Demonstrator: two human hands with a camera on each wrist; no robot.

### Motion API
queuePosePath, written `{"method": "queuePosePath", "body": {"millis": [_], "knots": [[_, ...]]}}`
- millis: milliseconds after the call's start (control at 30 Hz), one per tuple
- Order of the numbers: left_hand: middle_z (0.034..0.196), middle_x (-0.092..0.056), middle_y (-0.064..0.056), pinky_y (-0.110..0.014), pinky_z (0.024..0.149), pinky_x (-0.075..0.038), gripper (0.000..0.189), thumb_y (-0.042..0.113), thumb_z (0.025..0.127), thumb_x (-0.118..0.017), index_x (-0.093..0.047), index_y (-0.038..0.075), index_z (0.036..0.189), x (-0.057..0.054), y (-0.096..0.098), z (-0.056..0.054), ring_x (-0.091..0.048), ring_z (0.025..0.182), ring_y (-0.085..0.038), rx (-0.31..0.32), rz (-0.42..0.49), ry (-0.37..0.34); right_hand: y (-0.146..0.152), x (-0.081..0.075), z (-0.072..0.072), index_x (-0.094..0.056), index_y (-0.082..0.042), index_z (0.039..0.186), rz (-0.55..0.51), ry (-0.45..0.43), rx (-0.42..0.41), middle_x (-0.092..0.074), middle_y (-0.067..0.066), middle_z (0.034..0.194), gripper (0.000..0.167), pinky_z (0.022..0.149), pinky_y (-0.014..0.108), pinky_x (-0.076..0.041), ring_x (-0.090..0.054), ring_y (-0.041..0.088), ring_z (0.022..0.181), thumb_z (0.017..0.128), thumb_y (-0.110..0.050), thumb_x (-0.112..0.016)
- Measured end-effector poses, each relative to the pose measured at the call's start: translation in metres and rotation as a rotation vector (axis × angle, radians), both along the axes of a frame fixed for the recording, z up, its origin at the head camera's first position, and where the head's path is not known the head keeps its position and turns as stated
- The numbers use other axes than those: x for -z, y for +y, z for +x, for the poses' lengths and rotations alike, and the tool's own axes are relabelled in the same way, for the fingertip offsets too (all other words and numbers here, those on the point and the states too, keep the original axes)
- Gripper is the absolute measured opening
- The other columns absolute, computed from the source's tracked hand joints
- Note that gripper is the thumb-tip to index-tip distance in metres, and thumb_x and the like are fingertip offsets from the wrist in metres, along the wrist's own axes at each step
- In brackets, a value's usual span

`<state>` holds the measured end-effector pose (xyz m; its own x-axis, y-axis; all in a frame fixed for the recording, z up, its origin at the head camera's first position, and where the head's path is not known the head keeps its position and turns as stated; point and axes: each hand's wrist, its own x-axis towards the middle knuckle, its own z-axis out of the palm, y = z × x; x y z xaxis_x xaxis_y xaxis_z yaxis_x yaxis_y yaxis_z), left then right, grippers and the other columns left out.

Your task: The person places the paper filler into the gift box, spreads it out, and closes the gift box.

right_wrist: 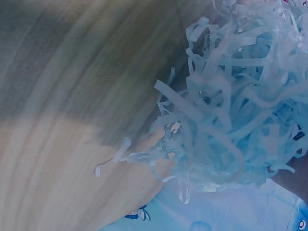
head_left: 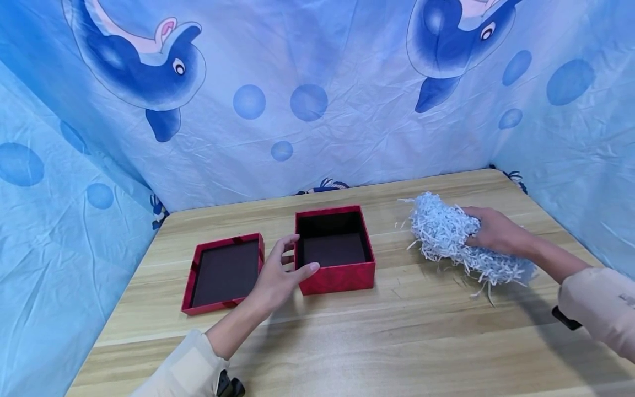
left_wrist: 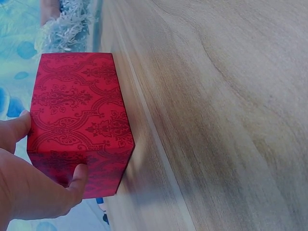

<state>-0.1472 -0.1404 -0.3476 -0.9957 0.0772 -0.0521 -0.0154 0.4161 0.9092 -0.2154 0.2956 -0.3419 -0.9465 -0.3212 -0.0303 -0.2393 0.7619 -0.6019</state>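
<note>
A red patterned box (head_left: 337,278) with a dark inside stands uncovered on the table. My left hand (head_left: 278,278) is at its left front corner, thumb by the front rim and fingers along the left side. In the left wrist view this hand (left_wrist: 38,185) spans the corner of the box (left_wrist: 79,103). On the right, my right hand (head_left: 496,230) grips a large clump of whitish shredded paper (head_left: 441,226), its fingertips sunk in the strands. The shredded paper (right_wrist: 236,110) covers most of that hand in the right wrist view.
The red box lid (head_left: 225,273) lies inside-up left of the box. A few loose paper strands lie near the clump on the wooden table (head_left: 347,342). Blue dolphin-print cloth (head_left: 342,138) hangs behind and at both sides.
</note>
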Motion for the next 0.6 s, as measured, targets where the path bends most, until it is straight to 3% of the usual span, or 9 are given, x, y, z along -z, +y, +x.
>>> {"method": "queuePosePath", "body": {"millis": [67, 100, 300, 333, 400, 433, 567, 600], "knots": [[0.146, -0.038, -0.009, -0.047, 0.096, -0.048, 0.077, 0.033, 0.080, -0.079, -0.035, 0.029, 0.143, 0.000, 0.000, 0.000, -0.044, 0.127, -0.032, 0.000, 0.000, 0.004, -0.001, -0.001, -0.001, -0.029, 0.014, 0.142, 0.002, 0.000, -0.006, -0.033, 0.040, 0.140, 0.079, 0.096, 0.063, -0.038, -0.049, 0.051, 0.111, 0.077, 0.001, -0.071], [0.146, -0.038, -0.009, -0.047, 0.096, -0.048, 0.077, 0.033, 0.080, -0.079, -0.035, 0.029, 0.143, 0.001, 0.000, 0.000, -0.044, 0.127, -0.032, -0.001, 0.000, 0.005, -0.001, -0.002, -0.001, -0.029, 0.015, 0.142, -0.001, -0.001, -0.012, -0.033, 0.040, 0.140, 0.079, 0.097, 0.065, -0.036, -0.042, 0.053, 0.120, 0.077, 0.001, -0.072], [0.145, -0.038, -0.007, -0.047, 0.097, -0.048, 0.078, 0.033, 0.080, -0.079, -0.035, 0.026, 0.144, 0.002, 0.000, 0.001, -0.044, 0.127, -0.032, -0.003, -0.001, 0.010, -0.006, -0.005, -0.003, -0.030, 0.012, 0.143, 0.001, -0.005, -0.012, -0.032, 0.038, 0.142, 0.079, 0.098, 0.066, -0.035, -0.034, 0.056, 0.125, 0.077, 0.003, -0.072], [0.145, -0.038, -0.006, -0.047, 0.097, -0.048, 0.079, 0.033, 0.080, -0.079, -0.035, 0.026, 0.145, 0.002, 0.000, 0.001, -0.044, 0.127, -0.032, -0.003, -0.002, 0.012, -0.006, -0.006, -0.004, -0.030, 0.012, 0.143, 0.003, -0.005, -0.011, -0.032, 0.039, 0.142, 0.079, 0.097, 0.065, -0.036, -0.035, 0.056, 0.125, 0.076, 0.003, -0.071], [0.144, -0.038, -0.006, -0.047, 0.097, -0.048, 0.079, 0.033, 0.080, -0.079, -0.035, 0.025, 0.145, 0.003, 0.000, 0.001, -0.044, 0.127, -0.033, -0.002, -0.002, 0.015, -0.008, -0.008, -0.004, -0.029, 0.011, 0.144, 0.008, -0.004, -0.006, -0.032, 0.038, 0.142, 0.080, 0.092, 0.060, -0.043, -0.052, 0.051, 0.105, 0.076, 0.003, -0.071], [0.144, -0.038, -0.005, -0.047, 0.097, -0.047, 0.080, 0.033, 0.080, -0.079, -0.035, 0.025, 0.145, 0.003, 0.000, 0.001, -0.044, 0.127, -0.033, -0.002, -0.002, 0.017, -0.008, -0.008, -0.004, -0.030, 0.011, 0.144, 0.011, -0.002, -0.004, -0.032, 0.038, 0.142, 0.080, 0.092, 0.059, -0.043, -0.054, 0.049, 0.103, 0.076, 0.003, -0.071], [0.145, -0.038, -0.005, -0.048, 0.097, -0.047, 0.078, 0.033, 0.080, -0.079, -0.035, 0.026, 0.145, 0.003, 0.000, 0.002, -0.045, 0.127, -0.033, -0.001, 0.001, 0.019, -0.010, -0.010, -0.005, -0.030, 0.010, 0.144, 0.018, 0.007, 0.001, -0.033, 0.037, 0.142, 0.079, 0.091, 0.058, -0.044, -0.055, 0.047, 0.101, 0.076, 0.003, -0.071], [0.145, -0.038, -0.005, -0.048, 0.097, -0.047, 0.078, 0.032, 0.080, -0.079, -0.035, 0.026, 0.145, 0.004, 0.000, 0.002, -0.045, 0.127, -0.033, -0.001, 0.001, 0.019, -0.010, -0.010, -0.005, -0.031, 0.010, 0.144, 0.015, 0.010, -0.003, -0.033, 0.037, 0.142, 0.079, 0.094, 0.061, -0.041, -0.049, 0.050, 0.114, 0.076, 0.003, -0.071]]}}
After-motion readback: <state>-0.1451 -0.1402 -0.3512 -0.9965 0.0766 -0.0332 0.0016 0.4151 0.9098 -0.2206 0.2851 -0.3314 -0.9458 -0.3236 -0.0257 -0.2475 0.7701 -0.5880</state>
